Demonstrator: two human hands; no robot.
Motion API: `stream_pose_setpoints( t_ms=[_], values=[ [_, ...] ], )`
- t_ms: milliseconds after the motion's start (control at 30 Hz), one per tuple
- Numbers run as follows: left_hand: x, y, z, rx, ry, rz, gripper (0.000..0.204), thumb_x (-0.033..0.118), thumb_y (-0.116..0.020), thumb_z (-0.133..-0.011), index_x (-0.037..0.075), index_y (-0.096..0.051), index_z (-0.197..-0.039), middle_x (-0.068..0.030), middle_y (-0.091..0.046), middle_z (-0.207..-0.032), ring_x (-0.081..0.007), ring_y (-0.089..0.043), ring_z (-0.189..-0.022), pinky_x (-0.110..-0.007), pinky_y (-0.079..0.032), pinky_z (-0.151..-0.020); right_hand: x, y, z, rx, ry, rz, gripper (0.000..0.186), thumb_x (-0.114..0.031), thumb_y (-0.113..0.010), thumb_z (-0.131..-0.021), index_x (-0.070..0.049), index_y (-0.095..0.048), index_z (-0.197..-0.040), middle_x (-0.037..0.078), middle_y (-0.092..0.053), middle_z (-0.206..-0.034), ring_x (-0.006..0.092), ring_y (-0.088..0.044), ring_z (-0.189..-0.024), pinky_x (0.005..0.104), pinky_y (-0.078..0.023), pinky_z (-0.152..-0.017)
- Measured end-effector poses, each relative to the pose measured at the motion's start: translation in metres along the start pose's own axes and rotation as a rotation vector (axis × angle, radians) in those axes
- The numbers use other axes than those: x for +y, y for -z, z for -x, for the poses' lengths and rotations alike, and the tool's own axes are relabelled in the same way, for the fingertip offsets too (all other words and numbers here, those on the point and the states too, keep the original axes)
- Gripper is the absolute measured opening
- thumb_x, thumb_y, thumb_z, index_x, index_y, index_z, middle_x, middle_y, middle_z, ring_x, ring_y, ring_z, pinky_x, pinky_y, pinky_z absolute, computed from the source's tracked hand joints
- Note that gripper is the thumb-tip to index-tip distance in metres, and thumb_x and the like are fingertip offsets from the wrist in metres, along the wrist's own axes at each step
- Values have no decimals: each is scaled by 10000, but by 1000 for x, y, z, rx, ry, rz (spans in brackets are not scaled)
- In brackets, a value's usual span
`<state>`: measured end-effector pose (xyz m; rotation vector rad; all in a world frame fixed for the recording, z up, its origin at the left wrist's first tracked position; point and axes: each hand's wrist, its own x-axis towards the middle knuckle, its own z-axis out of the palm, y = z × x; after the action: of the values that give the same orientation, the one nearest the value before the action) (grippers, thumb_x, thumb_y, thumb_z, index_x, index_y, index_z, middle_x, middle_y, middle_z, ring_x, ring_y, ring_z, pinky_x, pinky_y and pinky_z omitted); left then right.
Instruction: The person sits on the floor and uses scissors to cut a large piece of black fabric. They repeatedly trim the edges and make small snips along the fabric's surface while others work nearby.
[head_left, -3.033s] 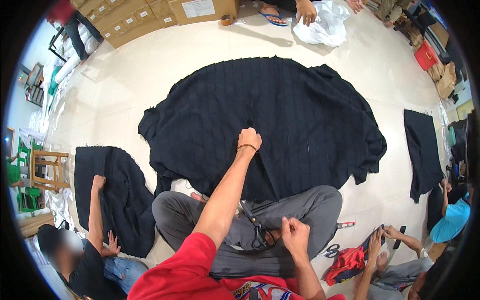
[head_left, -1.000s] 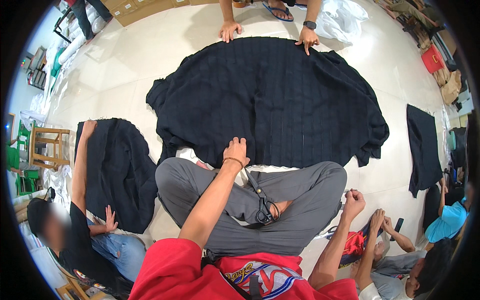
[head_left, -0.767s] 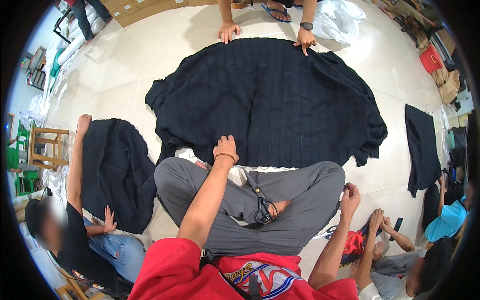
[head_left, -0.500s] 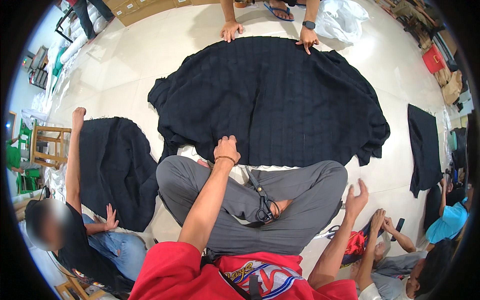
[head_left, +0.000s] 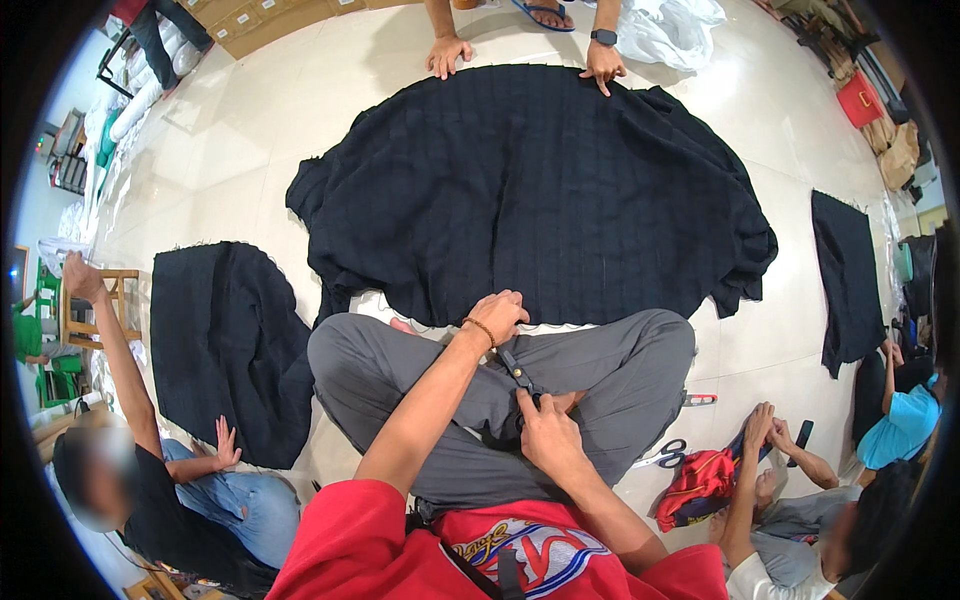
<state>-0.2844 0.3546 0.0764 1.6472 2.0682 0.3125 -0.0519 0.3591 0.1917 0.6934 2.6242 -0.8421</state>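
The person sits cross-legged on the pale tiled floor [head_left: 250, 130], grey-trousered knees spread just short of a large black ribbed fabric [head_left: 540, 190] laid flat in front. The left hand [head_left: 497, 315], a beaded band at its wrist, reaches forward with its fingers curled down onto the near edge of the fabric, seemingly pinning that hem; whether the grip actually pinches the cloth cannot be told. The right hand [head_left: 548, 435] rests in the lap, its grip closed around the handles of dark scissors [head_left: 520, 378], whose blades point up toward the left hand and the hem.

At the far edge, another person's two hands [head_left: 448, 55] press the fabric to the floor, apparently keeping it spread taut. To the left a seated co-worker has a smaller black piece [head_left: 225, 340] beside them; another black panel [head_left: 850, 270] lies at the right, well apart. A second pair of scissors [head_left: 662, 455] lies on the floor just beside the right knee.
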Motion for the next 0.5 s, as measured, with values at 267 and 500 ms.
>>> stream_pose_setpoints(
  t_ms=[267, 500],
  values=[
    [-9, -12, -4, -21, -7, 26, 113, 129, -775, -780, 114, -755, -890, -53, -642, -1032, -238, -597, -1107, -388, -510, -971, 37, -7, -15, -173, -236, -1033, 664, 1, -638, -887, 56, -352, -1484, 238, -664, -980, 311, -707, -781, 397, -611, -667],
    [-12, -5, -2, -40, 85, 245, 95, 104, -790, -788, 87, -731, -860, -73, -634, -1067, -268, -573, -1127, -395, -499, -969, 37, 15, 6, -228, -583, -1923, 451, -280, -718, -950, 12, -564, -1257, 63, -619, -811, 109, -532, -597, 251, -369, -470]
  ],
)
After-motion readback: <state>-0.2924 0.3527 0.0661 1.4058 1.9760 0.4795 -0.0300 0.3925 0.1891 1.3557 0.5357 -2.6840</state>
